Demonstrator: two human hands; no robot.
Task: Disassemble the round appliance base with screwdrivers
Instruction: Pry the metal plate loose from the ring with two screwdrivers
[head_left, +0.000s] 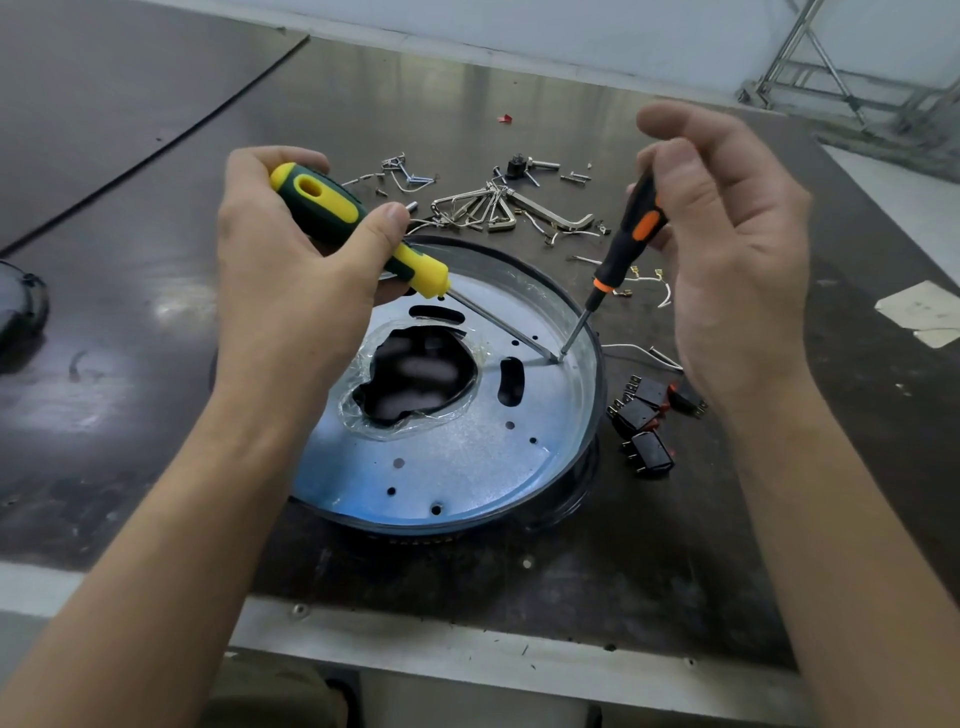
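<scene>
— What are the fingers doing?

— The left hand (291, 270) is curling its fingers (384, 223) round the handle of the yellow-and-green screwdriver (332, 208), with the thumb lying along it. The right hand (727, 249) is pinching the top of the black-and-orange screwdriver (631, 234) in its fingertips, and the rest of that hand is hanging loose and half open. Each hand is holding a tool.

— And the tips?

— Both shafts are slanting down and meeting at one spot on the right part of the silver plate, close to the rim. I cannot tell whether a screw is sitting there; it is too small.

— Where is the base lying?

— The round appliance base (467, 457) is sitting in the centre of the frame on the dark table (156, 364), plate facing up. Torn plastic film (358, 400) is curling round its central opening.

— How far along is the job?

— Well along, I am judging. Many holes in the plate are showing empty. Loose screws (410, 174) and hex keys (493, 208) are lying above the base. Loose wires (649, 283) are lying to its upper right, and black switches (644, 415) just to its right. What is left looks like freeing this spot, any fixings I am not seeing, and lifting the plate out of its dark shell.
</scene>
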